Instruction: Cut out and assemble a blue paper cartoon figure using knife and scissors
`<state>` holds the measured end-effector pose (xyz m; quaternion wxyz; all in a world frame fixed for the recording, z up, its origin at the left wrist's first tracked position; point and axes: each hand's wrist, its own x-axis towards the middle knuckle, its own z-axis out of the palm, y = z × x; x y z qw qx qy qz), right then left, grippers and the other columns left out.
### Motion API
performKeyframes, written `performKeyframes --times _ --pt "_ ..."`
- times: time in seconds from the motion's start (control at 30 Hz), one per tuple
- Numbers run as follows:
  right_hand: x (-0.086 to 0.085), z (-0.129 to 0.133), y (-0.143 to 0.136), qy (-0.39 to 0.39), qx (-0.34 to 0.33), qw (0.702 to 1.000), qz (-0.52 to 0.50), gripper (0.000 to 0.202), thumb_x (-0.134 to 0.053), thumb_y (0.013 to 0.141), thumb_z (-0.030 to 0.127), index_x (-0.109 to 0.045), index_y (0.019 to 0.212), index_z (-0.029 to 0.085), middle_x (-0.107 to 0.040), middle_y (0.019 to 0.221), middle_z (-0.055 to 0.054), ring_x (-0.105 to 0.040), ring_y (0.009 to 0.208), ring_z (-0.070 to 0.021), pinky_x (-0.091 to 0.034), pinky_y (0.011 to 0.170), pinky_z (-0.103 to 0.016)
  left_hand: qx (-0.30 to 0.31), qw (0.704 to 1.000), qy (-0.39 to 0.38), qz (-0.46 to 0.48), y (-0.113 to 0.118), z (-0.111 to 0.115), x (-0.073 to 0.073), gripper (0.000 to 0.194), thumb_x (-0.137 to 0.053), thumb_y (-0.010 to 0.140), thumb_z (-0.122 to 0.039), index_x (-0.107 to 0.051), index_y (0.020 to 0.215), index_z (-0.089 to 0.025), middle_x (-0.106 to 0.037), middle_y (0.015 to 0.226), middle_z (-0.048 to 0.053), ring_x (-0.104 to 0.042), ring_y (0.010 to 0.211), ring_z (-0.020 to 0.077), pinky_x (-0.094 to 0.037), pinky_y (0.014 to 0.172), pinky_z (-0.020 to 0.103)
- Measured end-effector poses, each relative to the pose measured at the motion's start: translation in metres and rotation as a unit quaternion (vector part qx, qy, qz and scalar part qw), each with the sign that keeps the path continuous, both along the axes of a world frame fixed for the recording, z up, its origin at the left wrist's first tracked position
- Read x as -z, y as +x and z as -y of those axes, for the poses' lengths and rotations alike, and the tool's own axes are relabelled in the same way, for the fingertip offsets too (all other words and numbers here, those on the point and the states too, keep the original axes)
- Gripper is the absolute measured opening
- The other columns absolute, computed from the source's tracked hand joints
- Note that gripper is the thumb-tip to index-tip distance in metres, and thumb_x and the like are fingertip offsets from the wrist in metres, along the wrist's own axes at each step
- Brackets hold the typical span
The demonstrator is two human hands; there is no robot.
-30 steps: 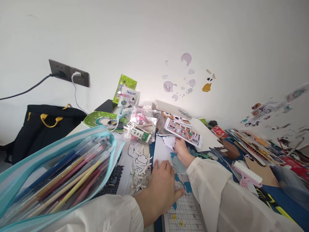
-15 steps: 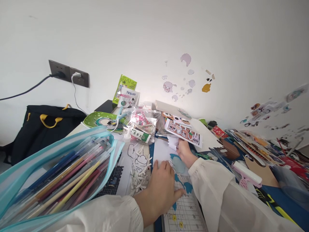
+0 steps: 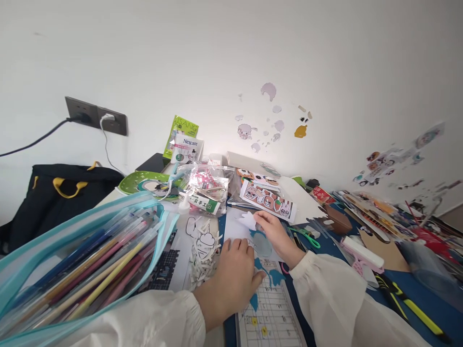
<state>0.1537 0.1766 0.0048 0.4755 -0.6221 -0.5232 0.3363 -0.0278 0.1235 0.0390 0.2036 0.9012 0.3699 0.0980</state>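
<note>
My left hand lies with its fingers spread over a white sheet of paper and a printed grid sheet, holding nothing. Teal cut-out shapes rest on the grid sheet beside its thumb. Just beyond, my right hand pinches the edge of a white cut-out paper piece between thumb and fingers, over the far part of the white sheet. A pale teal round shape shows between the two hands. My left palm hides part of the sheets.
On the left lies a clear pouch of pens. Shredded paper strips sit beside the sheets. Sticker sheets and plastic packets are behind. Right of my hands are green-handled scissors, a pink-handled roller and a yellow-black tool.
My right hand has turned and shifted slightly, and the paper piece in it now lies flatter. The green-handled scissors show more clearly. My left hand stays on the sheets.
</note>
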Motion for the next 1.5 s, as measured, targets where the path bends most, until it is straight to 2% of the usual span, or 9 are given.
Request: performKeyframes --times 0.37,0.6,0.7,0.83,0.97,1.1,1.27,1.4,1.5 --pt "-0.031 0.035 -0.009 0.118 0.016 0.989 0.088 0.022 -0.055 0.092 0.039 -0.062 0.086 0.019 -0.068 0.070 -0.003 -0.067 0.068 -0.0191 -0.056 0.068 -0.034 -0.054 0.978 -0.084 0.182 0.000 -0.007 0.004 0.015 -0.059 0.087 -0.023 -0.066 0.095 -0.011 -0.070 0.103 0.013 -0.061 0.108 0.0295 -0.040 0.100 0.054" --pt "-0.048 0.079 -0.019 0.287 -0.038 0.931 0.221 0.011 -0.060 0.087 0.019 -0.068 0.085 0.026 -0.072 0.092 -0.005 -0.068 0.090 -0.0218 -0.054 0.085 -0.036 -0.162 0.837 -0.280 0.441 0.011 -0.017 0.002 0.047 -0.017 0.095 -0.037 -0.059 0.089 -0.018 -0.071 0.095 0.013 -0.070 0.088 0.0227 -0.056 0.075 0.036" --pt "-0.048 0.089 -0.019 0.326 -0.092 0.901 0.272 0.022 -0.061 0.083 0.009 -0.071 0.091 0.028 -0.074 0.095 -0.004 -0.070 0.087 -0.0186 -0.056 0.082 -0.030 -0.189 0.780 -0.321 0.503 0.013 -0.019 0.002 0.041 -0.038 0.087 -0.056 -0.055 0.084 -0.019 -0.067 0.083 0.008 -0.067 0.076 0.0205 -0.055 0.066 0.032" --pt "-0.047 0.100 -0.020 0.351 -0.158 0.866 0.318 0.026 -0.064 0.080 0.006 -0.072 0.094 0.027 -0.075 0.097 -0.005 -0.071 0.088 -0.0194 -0.057 0.079 -0.028 -0.176 0.756 -0.342 0.529 0.007 -0.020 -0.003 0.038 -0.067 0.067 -0.055 -0.054 0.073 -0.020 -0.059 0.064 -0.002 -0.058 0.057 0.0137 -0.049 0.056 0.027" --pt "-0.057 0.101 -0.019 0.312 -0.062 0.920 0.228 0.020 -0.066 0.079 0.016 -0.066 0.096 0.027 -0.072 0.088 -0.003 -0.062 0.059 -0.0143 -0.051 0.054 -0.026 -0.160 0.762 -0.345 0.524 0.003 -0.018 -0.007 0.034 -0.070 0.067 -0.050 -0.057 0.068 -0.018 -0.059 0.058 -0.002 -0.054 0.051 0.0119 -0.044 0.053 0.025" --pt "-0.074 0.086 -0.017 0.126 0.017 0.990 0.068 0.023 -0.072 0.075 0.034 -0.065 0.095 0.024 -0.067 0.082 -0.001 -0.057 0.062 -0.0145 -0.045 0.053 -0.025 -0.142 0.784 -0.327 0.508 0.006 -0.016 -0.008 0.030 -0.067 0.069 -0.047 -0.060 0.072 -0.018 -0.063 0.063 0.000 -0.058 0.054 0.0138 -0.047 0.053 0.026" --pt "-0.082 0.070 -0.021 0.015 -0.032 0.999 -0.006 0.028 -0.073 0.069 0.046 -0.071 0.070 0.018 -0.063 0.062 -0.001 -0.056 0.056 -0.0151 -0.046 0.053 -0.027 -0.122 0.843 -0.228 0.472 0.006 -0.017 -0.003 0.024 -0.059 0.079 -0.043 -0.057 0.082 -0.019 -0.067 0.074 0.004 -0.064 0.063 0.0187 -0.052 0.056 0.031" --pt "-0.079 0.066 -0.022 0.019 0.021 0.999 -0.043 0.028 -0.075 0.066 0.046 -0.069 0.066 0.019 -0.060 0.056 0.001 -0.051 0.051 -0.0130 -0.043 0.049 -0.026 -0.116 0.894 -0.036 0.431 -0.002 -0.011 -0.009 0.026 -0.055 0.083 -0.035 -0.052 0.103 -0.019 -0.063 0.110 0.013 -0.059 0.107 0.0291 -0.048 0.089 0.049" --pt "-0.078 0.065 -0.023 0.025 0.051 0.997 -0.057 0.026 -0.079 0.062 0.043 -0.069 0.063 0.018 -0.057 0.053 0.003 -0.049 0.050 -0.0122 -0.044 0.048 -0.025 -0.039 0.926 0.095 0.362 -0.006 -0.005 -0.017 0.027 -0.062 0.078 -0.033 -0.059 0.100 -0.016 -0.065 0.109 0.015 -0.058 0.106 0.0356 -0.044 0.091 0.055"
